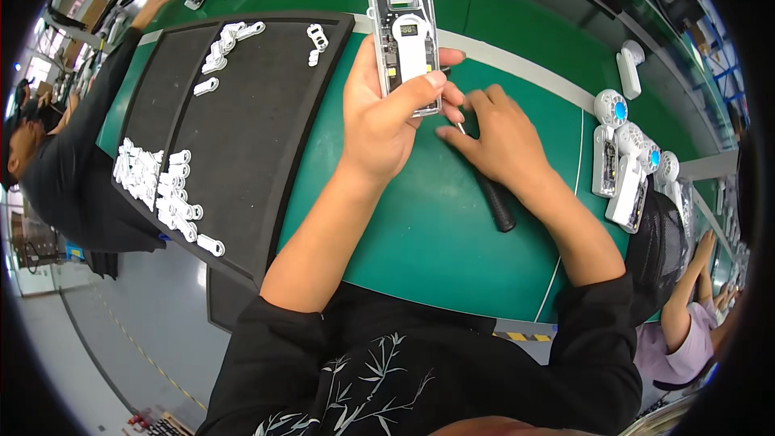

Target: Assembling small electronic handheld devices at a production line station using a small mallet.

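My left hand (383, 113) is wrapped round a handheld fan (432, 40) with a clear case. Circuit parts and a small display show through the case. Its white head with a blue centre is cut off by the top edge. My thumb presses on the white strip at the front. Close by on the right, my right hand (504, 137) is curled over a black-handled tool (495, 203) with a thin metal shaft. The shaft points toward my left fingers, and the handle sticks out below my palm. My fingers partly hide the grip and the tool's tip.
A black tray (242, 121) on the left bears several small white plastic parts (173, 186). More fans (622, 186) stand in a group on the green table's right side, beside a black mesh item (658, 234). Other people sit at both sides; one reaches out (153, 4) at upper left.
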Demonstrator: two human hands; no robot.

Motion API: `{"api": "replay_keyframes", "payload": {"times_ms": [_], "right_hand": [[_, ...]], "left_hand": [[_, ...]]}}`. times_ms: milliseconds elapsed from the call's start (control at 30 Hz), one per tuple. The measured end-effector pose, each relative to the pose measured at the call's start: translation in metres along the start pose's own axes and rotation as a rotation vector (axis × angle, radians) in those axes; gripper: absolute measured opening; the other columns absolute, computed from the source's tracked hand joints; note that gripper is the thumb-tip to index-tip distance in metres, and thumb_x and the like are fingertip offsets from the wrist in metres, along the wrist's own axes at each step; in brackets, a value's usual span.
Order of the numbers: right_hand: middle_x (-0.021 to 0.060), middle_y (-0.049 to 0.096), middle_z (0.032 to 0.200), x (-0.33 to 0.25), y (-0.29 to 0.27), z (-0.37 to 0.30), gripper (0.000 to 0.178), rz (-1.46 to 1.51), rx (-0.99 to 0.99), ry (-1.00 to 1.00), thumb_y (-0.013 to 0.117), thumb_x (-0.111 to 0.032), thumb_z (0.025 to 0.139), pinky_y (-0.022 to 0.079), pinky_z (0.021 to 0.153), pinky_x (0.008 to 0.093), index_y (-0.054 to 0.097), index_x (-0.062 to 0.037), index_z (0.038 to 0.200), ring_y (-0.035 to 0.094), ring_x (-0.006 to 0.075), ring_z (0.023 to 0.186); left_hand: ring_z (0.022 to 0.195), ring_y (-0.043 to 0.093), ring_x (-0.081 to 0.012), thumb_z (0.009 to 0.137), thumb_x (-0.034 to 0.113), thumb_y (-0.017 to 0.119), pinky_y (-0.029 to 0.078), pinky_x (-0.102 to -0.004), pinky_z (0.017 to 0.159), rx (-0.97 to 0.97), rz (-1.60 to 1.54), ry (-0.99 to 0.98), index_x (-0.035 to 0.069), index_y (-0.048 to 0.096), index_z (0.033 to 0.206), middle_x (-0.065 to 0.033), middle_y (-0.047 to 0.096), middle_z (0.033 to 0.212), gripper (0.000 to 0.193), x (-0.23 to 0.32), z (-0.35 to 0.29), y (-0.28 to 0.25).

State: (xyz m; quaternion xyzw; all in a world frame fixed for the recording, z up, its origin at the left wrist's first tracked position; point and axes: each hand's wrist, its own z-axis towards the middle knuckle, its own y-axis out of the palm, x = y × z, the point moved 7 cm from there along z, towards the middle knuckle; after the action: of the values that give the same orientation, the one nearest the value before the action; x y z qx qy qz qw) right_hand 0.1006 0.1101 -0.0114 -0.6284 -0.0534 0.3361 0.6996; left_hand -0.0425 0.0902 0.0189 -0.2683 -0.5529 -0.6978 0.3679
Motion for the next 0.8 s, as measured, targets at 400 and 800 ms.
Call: {"api": "replay_keyframes", "payload": {"times_ms": [400, 800], "right_hand": [[0.0032, 0.054, 0.063, -0.010, -0.072, -0.014, 0.042, 0.767, 0.126, 0.092, 0.045, -0.035, 0.102, 0.037, 0.049, 0.0296, 0.051, -0.0015, 0.079, 0.052, 0.0153, 0.055], [0.0008, 0.035, 0.058, -0.045, -0.082, -0.039, 0.047, 0.903, 0.351, -0.429, 0.037, -0.047, 0.102, 0.026, 0.041, 0.0231, 0.039, -0.0064, 0.079, 0.032, 0.0083, 0.046]], "left_hand": [[0.065, 0.058, -0.0155, 0.082, 0.004, 0.061, 0.044, -0.0291, 0.049, 0.078, -0.035, 0.070, 0.003, 0.045, 0.115, -0.0120, 0.059, 0.094, 0.037, 0.016, 0.000, -0.011], [0.064, 0.058, -0.0143, 0.081, 0.004, 0.062, 0.041, -0.0263, 0.046, -0.048, -0.032, 0.016, 0.004, 0.045, 0.115, -0.0086, 0.058, 0.091, 0.038, 0.011, -0.005, 0.009]]}}
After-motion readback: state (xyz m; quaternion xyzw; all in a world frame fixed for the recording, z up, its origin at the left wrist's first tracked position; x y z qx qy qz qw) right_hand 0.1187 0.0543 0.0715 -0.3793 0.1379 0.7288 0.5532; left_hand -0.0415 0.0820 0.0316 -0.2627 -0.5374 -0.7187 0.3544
